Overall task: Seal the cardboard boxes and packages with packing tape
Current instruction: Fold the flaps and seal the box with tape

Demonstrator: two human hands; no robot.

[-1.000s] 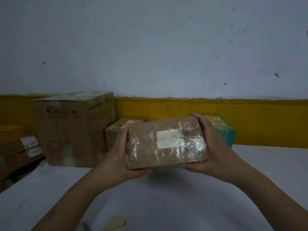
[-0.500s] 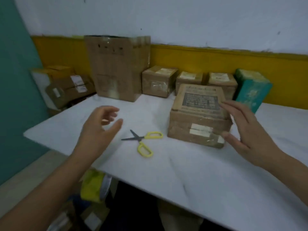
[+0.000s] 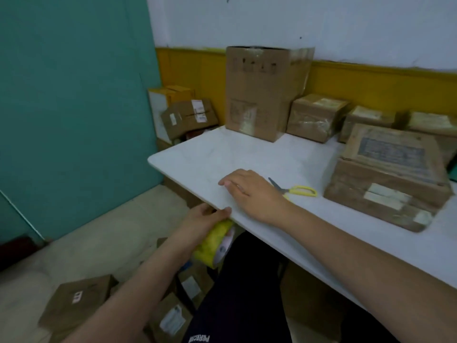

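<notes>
I am holding the yellow packing-tape roll (image 3: 213, 245) in my left grip (image 3: 201, 219) below the white worktop's (image 3: 222, 154) edge, while my flat, empty right grip (image 3: 249, 194) is resting nearer the brown cardboard box (image 3: 388, 179) to its right.

The package (image 3: 388, 184), held up above the table (image 3: 222, 154) in both hands a second earlier, was set down on the table and let go. The left hand (image 3: 200, 217), which had hovered open over the table's front edge, dropped below that edge and gripped a yellow tape roll (image 3: 214, 245) just under it. The right hand (image 3: 249, 194) came to lie flat on the table, close to its front edge, fingers relaxed
</notes>
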